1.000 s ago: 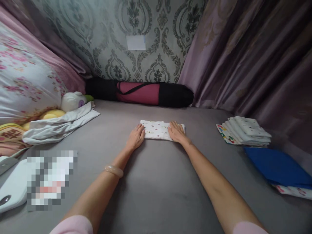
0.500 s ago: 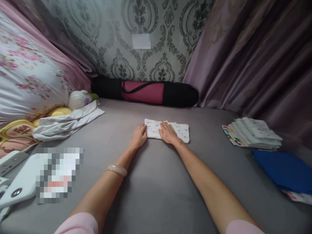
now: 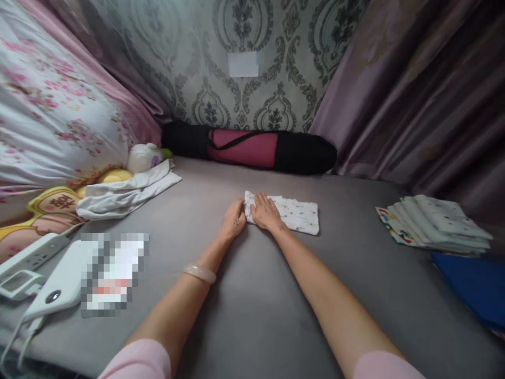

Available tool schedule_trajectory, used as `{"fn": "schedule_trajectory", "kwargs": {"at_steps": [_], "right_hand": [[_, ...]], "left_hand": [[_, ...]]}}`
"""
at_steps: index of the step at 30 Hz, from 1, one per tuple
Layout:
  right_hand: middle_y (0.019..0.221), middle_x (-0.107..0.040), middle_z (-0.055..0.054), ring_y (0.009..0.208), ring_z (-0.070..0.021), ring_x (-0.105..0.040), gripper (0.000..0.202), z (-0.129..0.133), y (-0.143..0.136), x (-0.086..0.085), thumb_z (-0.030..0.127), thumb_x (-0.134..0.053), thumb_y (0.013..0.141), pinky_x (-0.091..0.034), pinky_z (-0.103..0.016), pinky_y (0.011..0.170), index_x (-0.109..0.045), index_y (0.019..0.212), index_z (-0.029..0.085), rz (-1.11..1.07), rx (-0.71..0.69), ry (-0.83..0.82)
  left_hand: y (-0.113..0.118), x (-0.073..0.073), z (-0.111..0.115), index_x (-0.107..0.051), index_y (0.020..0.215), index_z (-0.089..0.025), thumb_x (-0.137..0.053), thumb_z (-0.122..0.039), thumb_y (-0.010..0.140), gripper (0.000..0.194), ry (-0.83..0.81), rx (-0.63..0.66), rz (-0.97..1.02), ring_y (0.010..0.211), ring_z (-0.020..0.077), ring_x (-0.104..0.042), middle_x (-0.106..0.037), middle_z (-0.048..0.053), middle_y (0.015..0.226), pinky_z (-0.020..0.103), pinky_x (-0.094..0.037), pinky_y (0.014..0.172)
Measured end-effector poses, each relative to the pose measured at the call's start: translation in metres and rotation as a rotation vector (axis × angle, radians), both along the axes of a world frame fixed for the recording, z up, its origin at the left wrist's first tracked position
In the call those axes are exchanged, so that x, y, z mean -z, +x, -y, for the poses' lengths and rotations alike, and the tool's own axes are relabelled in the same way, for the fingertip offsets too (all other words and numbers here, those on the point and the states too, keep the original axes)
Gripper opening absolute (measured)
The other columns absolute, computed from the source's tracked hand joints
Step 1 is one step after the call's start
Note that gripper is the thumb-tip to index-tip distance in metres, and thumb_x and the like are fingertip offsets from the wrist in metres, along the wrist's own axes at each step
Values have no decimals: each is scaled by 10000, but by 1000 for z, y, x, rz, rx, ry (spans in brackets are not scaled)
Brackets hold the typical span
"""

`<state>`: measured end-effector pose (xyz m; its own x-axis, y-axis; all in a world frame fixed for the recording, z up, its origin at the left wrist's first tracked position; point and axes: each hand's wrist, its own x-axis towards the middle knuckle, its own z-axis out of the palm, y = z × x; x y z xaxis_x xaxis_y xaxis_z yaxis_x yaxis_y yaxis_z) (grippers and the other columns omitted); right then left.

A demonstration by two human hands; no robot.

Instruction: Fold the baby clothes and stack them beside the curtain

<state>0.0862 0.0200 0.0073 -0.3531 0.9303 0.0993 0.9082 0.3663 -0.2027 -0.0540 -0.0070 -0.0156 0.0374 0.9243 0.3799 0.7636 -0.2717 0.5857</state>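
A white patterned cloth (image 3: 300, 214), folded into a long flat rectangle, lies on the grey sheet (image 3: 252, 295). My right hand (image 3: 265, 212) rests palm down on its left part, fingers stretched out and pointing away from me. At the cloth's left end is my left hand (image 3: 234, 218), on its side against the edge, with its fingers extended; part of them is hidden from view. A pale bangle (image 3: 200, 273) circles my left wrist.
Folded cloths (image 3: 437, 223) are stacked at the right, beside a blue item (image 3: 469, 284). A black and red bag (image 3: 246, 148) lies along the wall. White garment (image 3: 126, 195), plush toys, power strip (image 3: 37, 255) and white device (image 3: 63, 279) are at the left.
My right hand has slid left along the cloth, closer to my left hand. The view has turned a little to the left, shifting the surroundings rightward.
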Motion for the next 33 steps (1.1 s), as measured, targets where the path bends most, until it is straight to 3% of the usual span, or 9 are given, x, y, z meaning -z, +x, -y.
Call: {"fn": "schedule_trajectory", "kwargs": {"at_steps": [5,8,12,16,20,24,27,33], "right_hand": [[1554,-259,-154,1440,-267,-185,584,-6,-1,-11,357,-237,980,-136,-436,1158,-322,1468,48,20,-10,-92],[1560,-244,-146,1447,-258,-164,574,-5,-13,-19,345,-219,984,-104,-445,1164,-315,1473,59,-1,-20,-51],[1562,-221,-169,1453,-259,-140,585,3,-33,-13,308,-225,977,-79,-423,1168,-283,1478,12,26,-57,-33],[1570,-202,-153,1455,-257,-131,590,2,-37,-6,313,-252,969,-89,-417,1170,-270,1490,38,24,-91,-74],[1553,-271,-133,1440,-196,-206,592,-7,-15,-16,344,-151,991,-160,-339,1168,-295,1483,48,-162,-142,-149],[1561,-247,-131,1448,-217,-175,579,-1,24,-27,316,-207,982,-124,-362,1178,-295,1483,40,-172,-19,-10],[1556,-251,-150,1449,-243,-161,580,12,45,-19,327,-234,982,-84,-392,1179,-320,1469,23,-79,39,28],[1539,-295,-152,1439,-252,-192,572,18,52,-1,330,-272,981,-104,-395,1174,-350,1456,20,-94,18,-37]], "left_hand": [[-1,-5,1,-548,1238,-157,-347,-97,826,462,-16,-29,94,1193,201,-553,-613,106,1264,395,-405,1078],[-1,-9,2,-544,1239,-141,-322,-150,882,421,-21,-59,147,1195,197,-550,-608,115,1268,377,-401,1079],[-1,-14,4,-521,1270,-115,-268,-269,954,434,-31,-108,206,1244,200,-515,-576,135,1311,372,-380,1096],[0,-18,7,-509,1297,-106,-226,-329,976,483,-59,-102,223,1286,204,-483,-549,134,1356,381,-352,1120],[1,-17,8,-487,1331,-110,-194,-346,987,510,-57,-40,134,1322,191,-451,-525,121,1391,362,-326,1138],[4,-13,9,-480,1353,-117,-232,-344,988,496,-13,45,-84,1388,198,-360,-478,116,1440,376,-284,1158],[8,-12,12,-452,1390,-134,-261,-363,990,499,-3,114,-238,1420,214,-298,-415,101,1489,422,-230,1176],[10,-16,16,-483,1368,-171,-290,-359,983,470,-96,225,-426,1414,232,-310,-425,92,1483,447,-234,1166]]}}
